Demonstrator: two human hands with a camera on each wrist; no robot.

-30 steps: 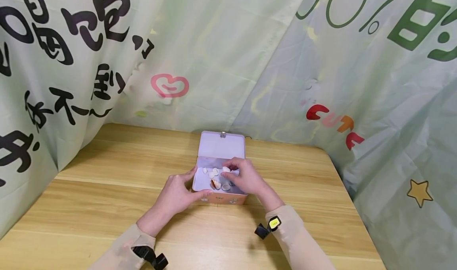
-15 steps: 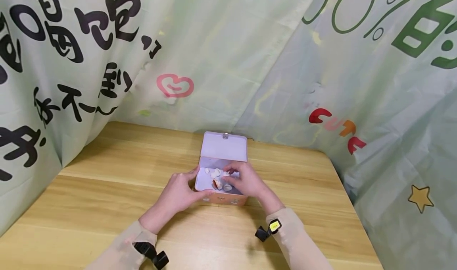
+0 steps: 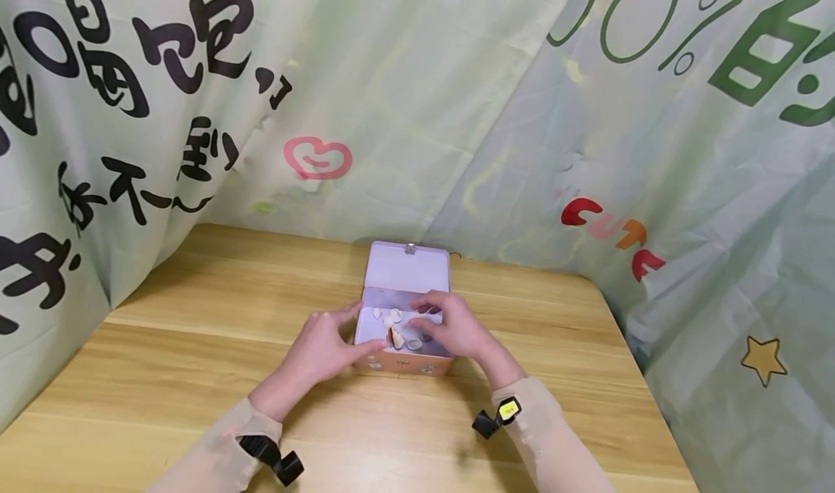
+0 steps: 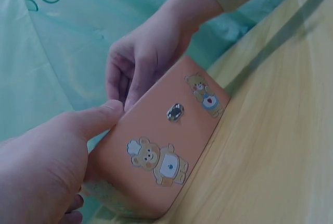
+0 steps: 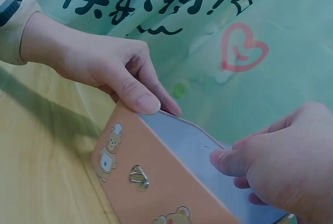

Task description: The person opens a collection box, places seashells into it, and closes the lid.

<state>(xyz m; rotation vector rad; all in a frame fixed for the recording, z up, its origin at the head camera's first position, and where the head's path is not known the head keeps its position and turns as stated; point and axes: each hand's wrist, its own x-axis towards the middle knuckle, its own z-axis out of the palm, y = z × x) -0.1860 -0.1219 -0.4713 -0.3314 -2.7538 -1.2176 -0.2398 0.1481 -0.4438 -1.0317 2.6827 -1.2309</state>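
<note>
An orange tin box with bear pictures stands on the table, its hinged lid raised at the back. Several seashells lie on the pale inside, among them a brown-and-white spiral shell, white shells and a round pale shell. My left hand grips the box's left side, thumb on the front rim and fingers along the side wall. My right hand is inside the box at the right, thumb and forefinger parted low over the shells. In the right wrist view its thumb shows no shell against it.
A metal latch sits on the box's front. Behind the wooden table hangs a pale green printed curtain, which comes down along the table's back and sides. Small black cameras are strapped to both wrists.
A white shell between my right thumb and forefinger has gone down into the box, and those fingers have parted. My left hand keeps its hold on the box. The head view has shifted slightly.
</note>
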